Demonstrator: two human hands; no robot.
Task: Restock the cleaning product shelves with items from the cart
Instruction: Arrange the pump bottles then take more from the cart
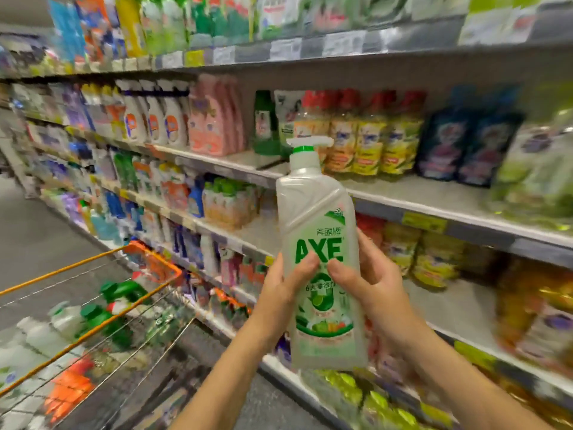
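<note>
A pale pump bottle of AXE dish soap [316, 218], with a white pump and green collar, stands upright in front of the shelves. My left hand [283, 288] grips its lower left side, thumb across the label. My right hand [370, 279] grips the lower right side, thumb on the front. The cleaning product shelves [434, 200] run from the far left to the near right. The wire cart [102, 305] with an orange rim sits at the lower left and holds several bottles with green caps.
Yellow refill bottles with red caps [369, 141] and dark blue pouches [465, 144] fill the shelf behind the bottle. A bare stretch of shelf [455, 308] lies to the right of my hands. The grey aisle floor [37, 240] extends to the left.
</note>
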